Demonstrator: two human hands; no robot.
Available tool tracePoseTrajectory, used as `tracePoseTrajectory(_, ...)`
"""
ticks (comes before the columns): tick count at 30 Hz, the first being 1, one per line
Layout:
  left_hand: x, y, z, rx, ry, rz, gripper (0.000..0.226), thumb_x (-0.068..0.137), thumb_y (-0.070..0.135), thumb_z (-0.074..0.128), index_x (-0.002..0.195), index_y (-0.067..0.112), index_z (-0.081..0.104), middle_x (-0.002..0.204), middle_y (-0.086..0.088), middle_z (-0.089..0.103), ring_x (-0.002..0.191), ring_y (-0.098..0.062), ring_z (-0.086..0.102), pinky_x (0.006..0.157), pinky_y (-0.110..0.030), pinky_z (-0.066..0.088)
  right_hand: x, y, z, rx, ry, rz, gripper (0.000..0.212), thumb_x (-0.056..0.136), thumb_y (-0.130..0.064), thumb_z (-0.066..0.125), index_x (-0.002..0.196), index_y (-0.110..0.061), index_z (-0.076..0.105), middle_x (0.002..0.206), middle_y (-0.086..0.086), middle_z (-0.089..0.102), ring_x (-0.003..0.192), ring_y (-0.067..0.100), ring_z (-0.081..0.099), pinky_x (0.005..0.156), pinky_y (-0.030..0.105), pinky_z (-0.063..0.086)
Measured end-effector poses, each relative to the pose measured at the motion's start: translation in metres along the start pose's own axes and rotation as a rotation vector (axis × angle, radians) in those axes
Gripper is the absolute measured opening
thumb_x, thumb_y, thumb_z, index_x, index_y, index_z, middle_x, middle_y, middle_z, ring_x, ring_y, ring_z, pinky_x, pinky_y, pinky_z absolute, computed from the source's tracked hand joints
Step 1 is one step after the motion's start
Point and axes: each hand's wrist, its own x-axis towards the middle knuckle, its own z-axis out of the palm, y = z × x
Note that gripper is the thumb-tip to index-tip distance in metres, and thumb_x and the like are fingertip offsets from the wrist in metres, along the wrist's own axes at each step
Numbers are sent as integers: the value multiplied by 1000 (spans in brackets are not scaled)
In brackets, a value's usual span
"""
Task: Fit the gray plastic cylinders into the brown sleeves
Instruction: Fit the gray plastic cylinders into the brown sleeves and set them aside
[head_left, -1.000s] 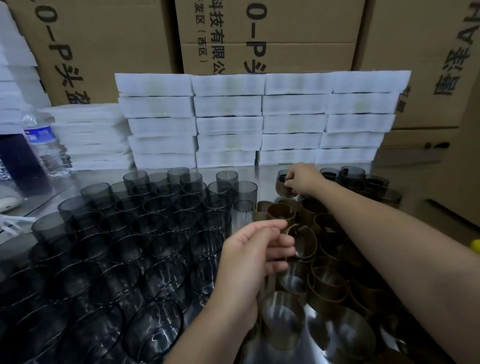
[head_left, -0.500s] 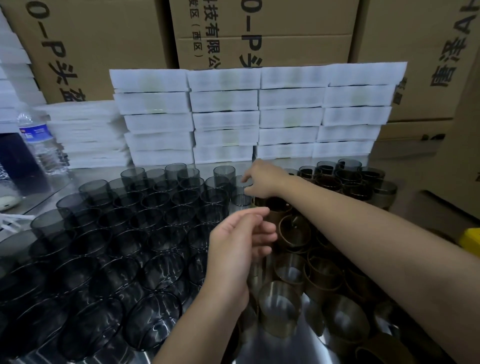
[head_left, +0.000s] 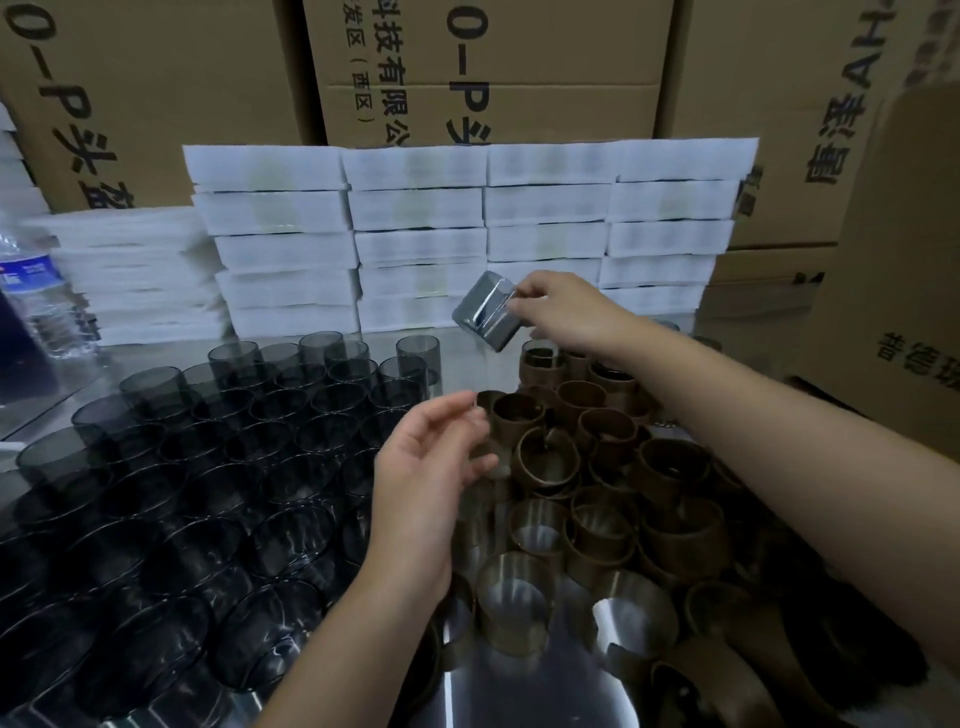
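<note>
My right hand (head_left: 563, 312) pinches a gray plastic cylinder (head_left: 485, 310) by its rim and holds it tilted in the air above the far end of the table. Below it, my left hand (head_left: 428, 467) hovers with fingers loosely curled, gripping nothing I can see. Several upright gray cylinders (head_left: 218, 457) crowd the left half of the metal table. Several brown sleeves (head_left: 613, 499) lie in a loose heap on the right half, directly under and beside my left hand's fingers.
Stacks of white foam pads (head_left: 467, 239) line the back of the table, with cardboard boxes (head_left: 483, 67) behind them. A water bottle (head_left: 36, 301) stands at the far left. Bare metal table (head_left: 524, 691) shows at the near edge.
My right hand has taken a gray cylinder from the far row and lifted it into the air. My left hand has stayed over the sleeves, its fingers slightly more open.
</note>
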Motion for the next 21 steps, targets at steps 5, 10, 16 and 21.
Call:
tracePoseTrajectory(5, 0, -4, 0, 61, 16, 29, 38, 82, 6, 72, 114, 24, 62, 118, 2, 62, 92, 0, 69, 76, -19, 57, -68, -1, -33, 635, -204, 77, 20, 97, -8, 44, 84, -9, 59, 97, 13, 68, 87, 23, 64, 74, 27, 54)
tracePoseTrajectory(10, -1, -6, -1, 95, -153, -5, 75, 53, 32, 87, 120, 37, 54, 126, 11, 61, 114, -3, 62, 94, -29, 50, -108, 7, -39, 833, -385, 129, 16, 88, -10, 48, 84, -3, 61, 92, 17, 69, 81, 22, 67, 74, 29, 56)
tracePoseTrajectory(16, -5, -10, 2, 41, -319, -27, 60, 67, 20, 77, 124, 11, 59, 108, -3, 73, 103, -18, 69, 79, -24, 56, -117, 10, -28, 801, -493, 131, 17, 88, -13, 52, 96, 0, 59, 94, 14, 67, 84, 21, 66, 80, 31, 55)
tracePoseTrajectory(21, -5, -9, 2, 21, -292, -34, 65, 67, 19, 77, 128, 9, 57, 109, -6, 73, 100, -17, 70, 76, -21, 54, -120, 10, -31, 530, -417, 89, 24, 96, -17, 50, 116, -9, 60, 106, 8, 70, 91, 18, 70, 81, 27, 56)
